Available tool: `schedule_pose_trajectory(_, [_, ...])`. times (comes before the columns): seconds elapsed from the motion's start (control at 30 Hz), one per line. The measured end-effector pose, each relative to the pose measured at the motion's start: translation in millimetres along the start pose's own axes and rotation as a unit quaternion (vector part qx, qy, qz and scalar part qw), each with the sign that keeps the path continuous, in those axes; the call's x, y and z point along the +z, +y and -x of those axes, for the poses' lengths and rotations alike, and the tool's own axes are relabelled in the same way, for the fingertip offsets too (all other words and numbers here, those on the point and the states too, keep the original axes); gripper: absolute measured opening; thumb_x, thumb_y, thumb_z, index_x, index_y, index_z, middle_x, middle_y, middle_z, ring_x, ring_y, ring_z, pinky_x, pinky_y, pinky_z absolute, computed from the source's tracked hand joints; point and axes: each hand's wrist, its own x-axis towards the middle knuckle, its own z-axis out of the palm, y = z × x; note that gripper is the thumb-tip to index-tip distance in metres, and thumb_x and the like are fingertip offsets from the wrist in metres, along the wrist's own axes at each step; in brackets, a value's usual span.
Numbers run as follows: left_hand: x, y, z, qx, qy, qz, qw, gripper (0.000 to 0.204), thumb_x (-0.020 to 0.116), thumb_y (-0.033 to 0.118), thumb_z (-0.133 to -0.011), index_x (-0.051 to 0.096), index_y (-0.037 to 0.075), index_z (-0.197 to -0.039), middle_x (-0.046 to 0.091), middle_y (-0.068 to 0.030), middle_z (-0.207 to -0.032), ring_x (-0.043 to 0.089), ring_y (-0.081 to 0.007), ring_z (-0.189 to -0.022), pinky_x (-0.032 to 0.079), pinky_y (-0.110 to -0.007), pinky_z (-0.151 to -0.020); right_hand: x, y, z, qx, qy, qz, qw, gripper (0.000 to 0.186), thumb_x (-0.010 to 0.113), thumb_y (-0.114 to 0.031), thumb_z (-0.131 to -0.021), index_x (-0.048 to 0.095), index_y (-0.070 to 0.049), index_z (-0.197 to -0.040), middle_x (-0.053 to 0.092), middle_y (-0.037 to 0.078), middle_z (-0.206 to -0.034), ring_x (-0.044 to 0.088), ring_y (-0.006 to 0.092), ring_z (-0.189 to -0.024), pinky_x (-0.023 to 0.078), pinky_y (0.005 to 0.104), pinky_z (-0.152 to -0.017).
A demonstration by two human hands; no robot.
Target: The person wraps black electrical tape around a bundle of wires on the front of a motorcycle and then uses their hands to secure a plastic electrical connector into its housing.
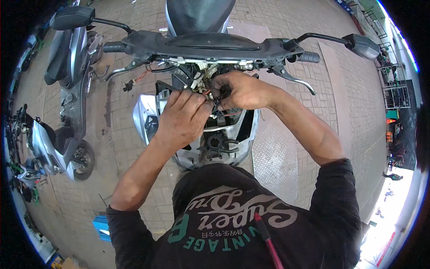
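In front of me stands a scooter with its front opened up, the handlebar cover across the top. Below it, a tangle of wires with pale connectors is exposed. My left hand is closed at the left side of this bundle, fingers bent inward; what its fingertips hold is hidden. My right hand reaches in from the right, thumb and fingers pinched around dark wires. The two hands almost touch. Nearer to me, a black round part with curved arms lies within the silver-grey front body.
Mirrors and brake levers stick out at both sides. A loose black connector hangs on red wires at left. Another scooter stands farther left. A metal tread plate lies on the paving, and a blue box sits lower left.
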Motion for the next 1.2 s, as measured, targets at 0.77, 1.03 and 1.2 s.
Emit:
schedule_pose_trajectory(0.77, [0,3,-5,-0.216,-0.009,0.126,0.968,0.025,0.067,0.011,-0.073,0.058,0.003,-0.095,0.058,-0.0158,-0.094,0.055,-0.0356,-0.089,0.044,-0.044,-0.078,45,20,8,-0.152,0.295,0.064,0.941,0.034,0.067,-0.007,-0.068,0.054,-0.001,-0.098,0.059,0.017,-0.087,0.059,0.0358,-0.08,0.048,0.0398,-0.073])
schedule_pose_trajectory(1.03, [9,7,-7,-0.198,0.011,0.144,0.97,0.027,0.068,0.006,-0.07,0.058,0.002,-0.095,0.056,-0.013,-0.094,0.056,-0.0315,-0.085,0.045,-0.039,-0.072,68,28,-1,-0.115,0.435,0.118,0.885,0.029,0.067,-0.008,-0.069,0.054,-0.001,-0.094,0.061,0.018,-0.083,0.059,0.0371,-0.08,0.047,0.0421,-0.075])
schedule_pose_trajectory(1.2, [8,1,-4,-0.056,0.014,0.032,0.998,0.03,0.069,0.006,-0.069,0.057,0.004,-0.096,0.055,-0.01,-0.095,0.055,-0.028,-0.085,0.043,-0.039,-0.071,63,21,2,-0.057,0.362,0.067,0.928,0.023,0.064,-0.011,-0.072,0.056,0.0,-0.092,0.061,0.021,-0.085,0.057,0.0411,-0.087,0.045,0.0461,-0.079])
